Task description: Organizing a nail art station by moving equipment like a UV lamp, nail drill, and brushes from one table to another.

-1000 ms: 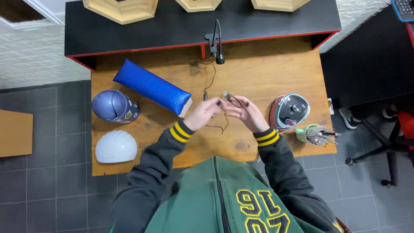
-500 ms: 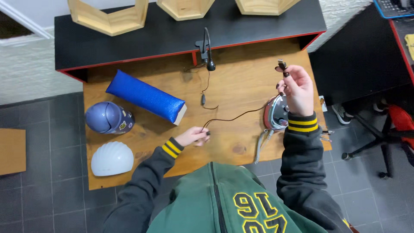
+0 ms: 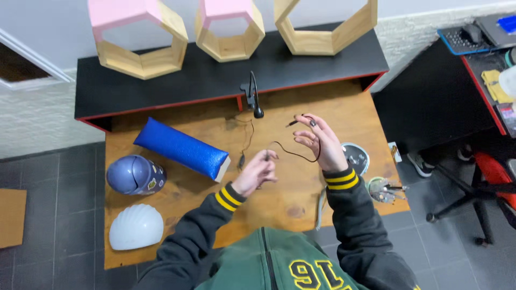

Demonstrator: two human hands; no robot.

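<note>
Two hands share one thin black cable (image 3: 293,153): left hand (image 3: 257,173) pinches its end, right hand (image 3: 317,142) loops it over spread fingers (bare wooden desk (image 3: 279,201) below them)

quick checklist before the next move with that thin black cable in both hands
1. Left hand pinches one end of the thin black cable: ok.
2. Right hand has the cable looped over its fingers: ok.
3. Cable hangs slack between the hands, no visible knot: ok.
4. Cable's free tip near the right fingertips, whether it is a plug: cannot tell.
5. Cable clear of the blue cushion and the desk microphone: ok.
6. Wooden desk bare under the hands: ok.
</note>
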